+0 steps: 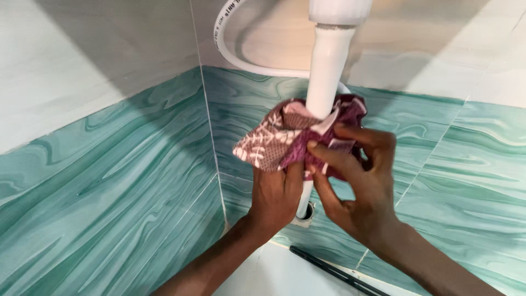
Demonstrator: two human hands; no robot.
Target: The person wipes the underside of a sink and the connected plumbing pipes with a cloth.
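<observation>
A maroon and brown patterned cloth point(274, 143) is wrapped around a white vertical drain pipe point(327, 71) that runs down to a hole in the tiled wall. My left hand point(276, 200) grips the cloth from below, fingers curled around the pipe. My right hand point(359, 183) pinches the cloth's right side with thumb and fingers. Both hands press the cloth against the pipe. The lower stretch of the pipe is mostly hidden behind my hands.
Teal wavy tiles point(109, 208) cover the lower walls of the corner, pale tiles above. A white flexible hose point(230, 52) loops behind the pipe. A thin black rod point(334, 269) lies on the white ledge below.
</observation>
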